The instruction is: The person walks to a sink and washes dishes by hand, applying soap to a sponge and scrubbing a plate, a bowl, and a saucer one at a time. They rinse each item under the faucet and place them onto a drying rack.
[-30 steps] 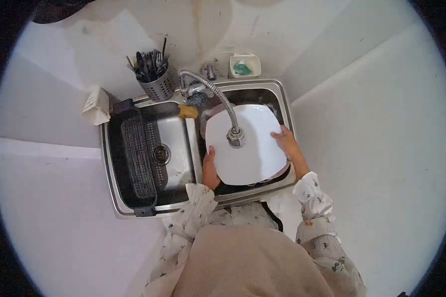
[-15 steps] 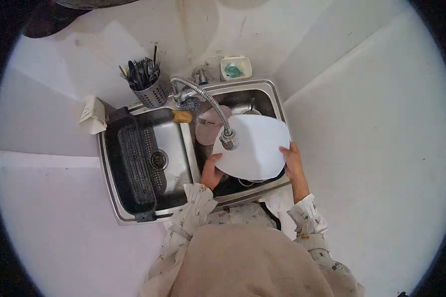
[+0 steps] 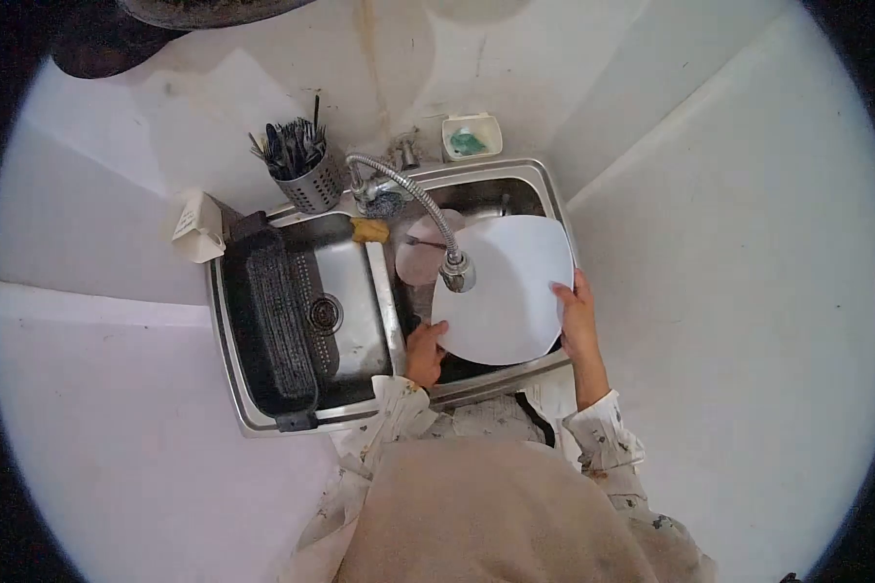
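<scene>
A large white plate (image 3: 515,301) with rounded corners is held over the right basin, partly under the faucet head (image 3: 459,273). My left hand (image 3: 425,354) grips its lower left edge, thumb on top. On the plate's right edge, my right hand (image 3: 577,316) has its thumb on the face and its fingers behind. Behind the plate, a pinkish plate (image 3: 421,260) lies in the basin with a utensil (image 3: 426,243) on it; the plate covers much of the basin.
A dark drain rack (image 3: 284,325) hangs in the left basin (image 3: 355,364). A yellow sponge (image 3: 369,230) rests on the divider. Behind the sink stand a cutlery holder (image 3: 311,188) and a white tub (image 3: 472,138) with green contents. A white container (image 3: 198,229) sits at left.
The white plate has turned and tilted in my hands, its lower edge now nearer me. Both hands still hold it. The whole view has shifted slightly.
</scene>
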Motion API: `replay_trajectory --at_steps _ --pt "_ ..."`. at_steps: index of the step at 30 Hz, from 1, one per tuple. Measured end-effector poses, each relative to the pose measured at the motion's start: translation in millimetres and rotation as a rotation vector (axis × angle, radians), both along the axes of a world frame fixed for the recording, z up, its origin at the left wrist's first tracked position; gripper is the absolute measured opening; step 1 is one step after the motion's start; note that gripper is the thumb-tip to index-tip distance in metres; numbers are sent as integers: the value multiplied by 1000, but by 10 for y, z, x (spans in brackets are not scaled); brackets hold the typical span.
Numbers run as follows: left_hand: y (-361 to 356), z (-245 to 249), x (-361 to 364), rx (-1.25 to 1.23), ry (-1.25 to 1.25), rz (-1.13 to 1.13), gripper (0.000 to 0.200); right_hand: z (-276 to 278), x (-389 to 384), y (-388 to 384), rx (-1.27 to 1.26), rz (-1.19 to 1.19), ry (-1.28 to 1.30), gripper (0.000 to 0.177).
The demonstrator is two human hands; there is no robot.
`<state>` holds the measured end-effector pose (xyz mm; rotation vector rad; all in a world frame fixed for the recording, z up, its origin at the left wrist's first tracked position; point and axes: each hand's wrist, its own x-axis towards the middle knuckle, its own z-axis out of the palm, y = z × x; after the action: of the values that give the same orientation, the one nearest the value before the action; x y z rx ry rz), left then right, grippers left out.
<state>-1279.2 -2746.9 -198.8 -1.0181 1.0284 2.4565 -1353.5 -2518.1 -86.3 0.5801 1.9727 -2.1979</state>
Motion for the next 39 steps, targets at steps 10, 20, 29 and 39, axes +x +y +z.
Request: replay_trajectory --at_steps 10,20,29,39 --pt "155 -36 -129 -139 69 172 17 177 223 79 -105 -119 -11 51" --pt "-242 191 -141 -264 226 298 29 -543 155 -109 -282 -200 -56 51" --pt "-401 853 6 -363 144 337 30 -924 -128 -229 -304 45 -240 46" --pt "-345 1087 530 -63 15 283 19 -200 -141 77 -342 325 -261 55"
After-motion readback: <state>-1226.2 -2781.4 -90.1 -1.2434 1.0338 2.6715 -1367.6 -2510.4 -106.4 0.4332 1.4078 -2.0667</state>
